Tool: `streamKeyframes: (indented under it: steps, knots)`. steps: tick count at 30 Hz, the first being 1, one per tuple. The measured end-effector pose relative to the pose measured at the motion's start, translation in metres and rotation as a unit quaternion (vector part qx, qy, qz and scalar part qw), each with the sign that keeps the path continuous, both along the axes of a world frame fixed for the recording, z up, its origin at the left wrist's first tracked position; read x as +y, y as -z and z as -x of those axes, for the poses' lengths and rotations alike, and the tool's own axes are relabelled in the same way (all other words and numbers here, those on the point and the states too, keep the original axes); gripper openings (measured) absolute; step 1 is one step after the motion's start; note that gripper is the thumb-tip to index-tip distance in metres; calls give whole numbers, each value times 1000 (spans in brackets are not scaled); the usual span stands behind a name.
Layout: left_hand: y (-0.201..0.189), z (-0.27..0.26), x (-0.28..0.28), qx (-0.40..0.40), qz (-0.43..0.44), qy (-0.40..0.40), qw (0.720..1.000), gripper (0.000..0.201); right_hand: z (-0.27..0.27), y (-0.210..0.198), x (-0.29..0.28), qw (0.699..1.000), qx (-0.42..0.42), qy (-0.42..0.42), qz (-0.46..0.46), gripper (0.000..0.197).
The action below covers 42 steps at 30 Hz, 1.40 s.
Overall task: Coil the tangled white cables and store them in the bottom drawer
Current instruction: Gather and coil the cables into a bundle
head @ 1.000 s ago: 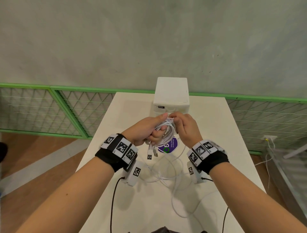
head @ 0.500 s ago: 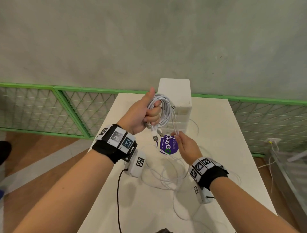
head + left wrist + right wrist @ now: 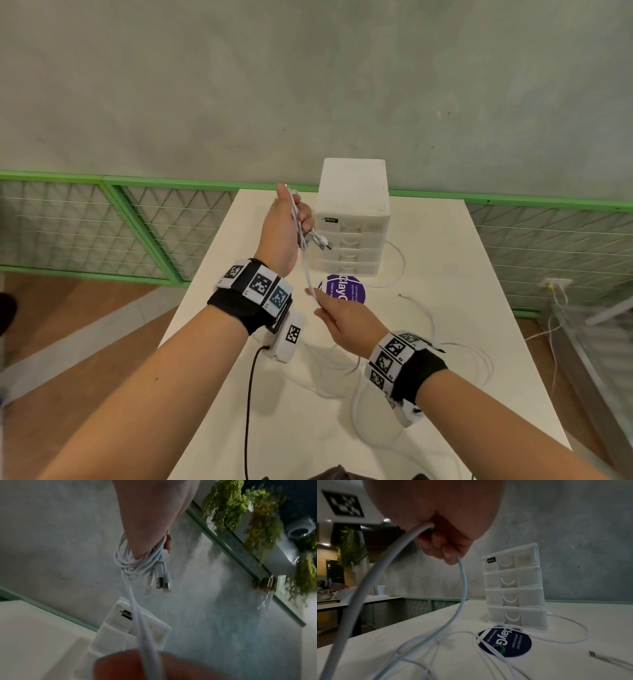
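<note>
My left hand (image 3: pixel 291 222) is raised above the table and grips a coil of white cable (image 3: pixel 135 562) with several plug ends (image 3: pixel 320 241) hanging from it. From the coil a taut strand (image 3: pixel 307 274) runs down to my right hand (image 3: pixel 337 317), which pinches it just above the table. More white cable (image 3: pixel 423 646) lies loose and tangled on the table (image 3: pixel 445 260) under and behind my right hand. The white drawer unit (image 3: pixel 351 219) stands at the table's far end with all its drawers shut; the bottom drawer (image 3: pixel 513 616) faces me.
A round purple sticker (image 3: pixel 342 291) lies in front of the drawer unit. One loose cable loops round the unit's right side (image 3: pixel 399 263), and a free plug end (image 3: pixel 592 653) lies to the right. A green mesh fence (image 3: pixel 102 226) runs behind the table.
My left hand has lifted the coil up and leftward, away from my right hand. My right hand has slid down the strand toward the table, drawing it taut.
</note>
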State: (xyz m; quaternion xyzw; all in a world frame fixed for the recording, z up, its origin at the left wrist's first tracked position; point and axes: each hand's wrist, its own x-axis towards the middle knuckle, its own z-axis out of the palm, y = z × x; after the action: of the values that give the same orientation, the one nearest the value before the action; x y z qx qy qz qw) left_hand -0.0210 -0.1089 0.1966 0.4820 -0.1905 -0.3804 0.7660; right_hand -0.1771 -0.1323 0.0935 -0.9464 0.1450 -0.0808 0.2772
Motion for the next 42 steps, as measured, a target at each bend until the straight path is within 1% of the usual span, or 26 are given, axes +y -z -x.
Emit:
streamKeyframes:
  steps: [2,4,6,8,9,11,12,15,16,17,19,20,21,24,25,27,29,31,33,37,40,42]
  knots:
    - [7,-3,1,-79,-47,-38,995,36,-2,-6,0,1000,-18,-12,-3,35]
    - [14,-4,6,-179,-101,-39,978,30,-5,-18,-3,999,-47,-8,-15,28]
    - [23,-6,12,-250,-134,15,959,30,-10,-33,-8,996,-85,-4,-22,32]
    - [29,-7,18,-277,-168,89,942,33,-14,-49,-13,992,-129,-3,-4,33]
    - [30,-7,21,-289,-186,125,931,36,-15,-56,-17,989,-148,2,5,28]
    - [31,-4,25,-316,-204,195,906,48,-16,-67,-25,983,-179,30,8,18]
    - [31,0,27,-302,-206,233,901,55,-17,-72,-29,982,-183,49,2,18]
    - [30,8,32,-160,-193,319,914,64,-18,-81,-41,984,-157,83,-11,24]
    - [29,11,31,-130,-188,337,913,65,-17,-83,-45,985,-146,88,-16,24]
    - [30,12,31,-110,-186,346,913,66,-17,-83,-49,986,-141,90,-26,22]
    - [31,13,31,-91,-192,351,912,66,-17,-81,-61,982,-156,82,-65,11]
    - [32,14,31,-93,-195,350,911,64,-17,-79,-67,980,-163,78,-82,9]
    - [34,15,32,-102,-198,348,911,60,-17,-76,-73,979,-163,77,-92,11]
    - [39,22,36,-132,-194,328,915,33,-16,-64,-81,977,-156,87,-119,18]
    - [39,25,37,-127,-186,321,920,30,-16,-60,-81,974,-162,92,-127,18]
    - [36,30,36,-112,-161,309,931,31,-16,-54,-78,965,-180,107,-156,20]
    - [29,33,34,-93,-133,288,944,34,-15,-49,-75,950,-196,122,-212,22]
    - [21,34,32,-77,-109,269,954,33,-13,-41,-72,940,-193,150,-238,24]
    - [15,33,30,-72,-89,256,960,35,-10,-31,-70,944,-171,169,-228,24]
    - [5,26,27,-47,-49,221,973,40,-5,-7,-55,957,-135,152,-209,20]
    - [-5,16,23,-20,-13,163,986,41,-2,17,-43,954,-117,164,-223,27]
    - [-11,7,21,-15,8,125,992,41,2,29,-37,950,-102,174,-238,27]
